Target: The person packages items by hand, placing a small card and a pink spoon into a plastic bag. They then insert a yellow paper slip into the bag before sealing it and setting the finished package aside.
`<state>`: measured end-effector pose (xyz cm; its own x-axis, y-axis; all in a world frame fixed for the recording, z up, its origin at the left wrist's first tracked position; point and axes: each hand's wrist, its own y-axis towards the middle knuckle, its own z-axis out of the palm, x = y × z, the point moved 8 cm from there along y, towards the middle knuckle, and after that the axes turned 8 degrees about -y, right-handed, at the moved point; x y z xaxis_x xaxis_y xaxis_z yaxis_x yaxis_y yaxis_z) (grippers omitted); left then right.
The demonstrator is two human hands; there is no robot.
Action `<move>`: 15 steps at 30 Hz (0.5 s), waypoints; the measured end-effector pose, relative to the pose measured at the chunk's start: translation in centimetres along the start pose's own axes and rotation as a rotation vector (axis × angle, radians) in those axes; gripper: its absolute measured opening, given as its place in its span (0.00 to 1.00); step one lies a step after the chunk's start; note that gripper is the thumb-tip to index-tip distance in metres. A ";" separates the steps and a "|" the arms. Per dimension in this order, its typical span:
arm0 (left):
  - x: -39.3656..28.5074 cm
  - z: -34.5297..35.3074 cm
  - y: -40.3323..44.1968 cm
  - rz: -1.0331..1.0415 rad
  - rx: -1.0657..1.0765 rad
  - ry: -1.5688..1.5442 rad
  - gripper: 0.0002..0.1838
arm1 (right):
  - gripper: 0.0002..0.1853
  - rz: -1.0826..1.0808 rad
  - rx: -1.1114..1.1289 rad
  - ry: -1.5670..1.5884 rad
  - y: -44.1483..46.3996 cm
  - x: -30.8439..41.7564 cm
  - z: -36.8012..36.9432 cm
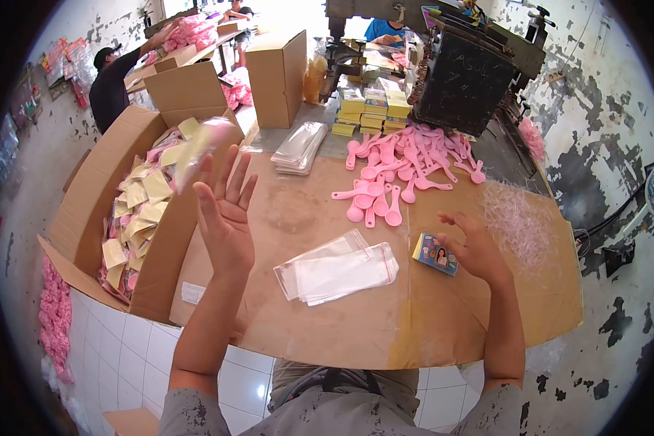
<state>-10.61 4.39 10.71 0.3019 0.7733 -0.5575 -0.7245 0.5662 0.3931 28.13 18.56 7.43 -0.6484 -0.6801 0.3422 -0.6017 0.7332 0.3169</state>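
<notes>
"How is the left hand [229,214] held?"

"Spread wide, palm showing, fingers up. A blurred packet [202,152] is in the air by its fingertips, in line with the near side of the cardboard box [168,251]. I can't tell whether hand and packet touch."

"What's in that box?"

"A heap of packets [152,187], pink and pale yellow."

"And the right hand [479,251]?"

"Fingers parted and loosely curved, right at a small stack of cards [433,256] on the bench [280,207]. Whether a fingertip touches the cards, I can't tell."

"Between the hands?"

"Clear bags [345,275], overlapping, flat on the bench."

"Farther back?"

"A loose pile of pink spoons [393,215], with another pile of bags [298,150] to its left and yellow bundles [352,105] behind. Clear plastic shreds [517,225] lie off to the right."
</notes>
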 end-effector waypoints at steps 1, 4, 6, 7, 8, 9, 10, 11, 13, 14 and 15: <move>1.5 -0.1 -0.2 -0.081 0.104 0.101 0.29 | 0.23 -0.010 0.004 -0.086 -0.5 -1.0 0.2; 7.0 -1.0 -2.5 -0.264 0.449 0.540 0.20 | 0.19 0.063 0.138 -0.084 -1.5 -3.5 1.5; 9.4 0.2 -5.2 -0.259 0.764 1.053 0.18 | 0.16 0.163 0.148 0.013 -1.4 -3.7 1.6; 9.8 0.2 -6.0 -0.173 0.833 1.151 0.18 | 0.14 0.215 0.152 0.062 -1.3 -3.7 1.6; 10.6 0.0 -6.9 -0.084 0.902 1.245 0.17 | 0.13 0.225 0.143 0.079 -1.2 -3.7 1.5; 11.1 0.2 -7.5 0.008 0.970 1.336 0.17 | 0.12 0.235 0.135 0.094 -1.2 -3.8 1.4; 11.1 0.3 -7.6 0.078 0.979 1.322 0.16 | 0.11 0.246 0.126 0.110 -1.2 -4.0 1.3; 11.5 -0.1 -7.6 0.007 0.968 1.290 0.16 | 0.11 0.248 0.118 0.132 -1.3 -4.3 1.4; 12.0 -0.6 -7.5 -0.131 0.942 1.226 0.16 | 0.11 0.248 0.100 0.180 -1.4 -4.7 1.6; 12.2 -0.9 -7.4 -0.253 0.874 1.166 0.15 | 0.10 0.263 0.089 0.193 -1.5 -4.9 1.5; 12.2 -1.0 -7.4 -0.374 0.803 1.102 0.15 | 0.10 0.279 0.080 0.206 -1.6 -5.0 1.4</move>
<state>-2.15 9.37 0.24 -0.5073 0.1391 -0.8504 -0.0534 0.9799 0.1921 31.63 20.79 4.01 -0.6901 -0.4334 0.5796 -0.4545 0.8827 0.1190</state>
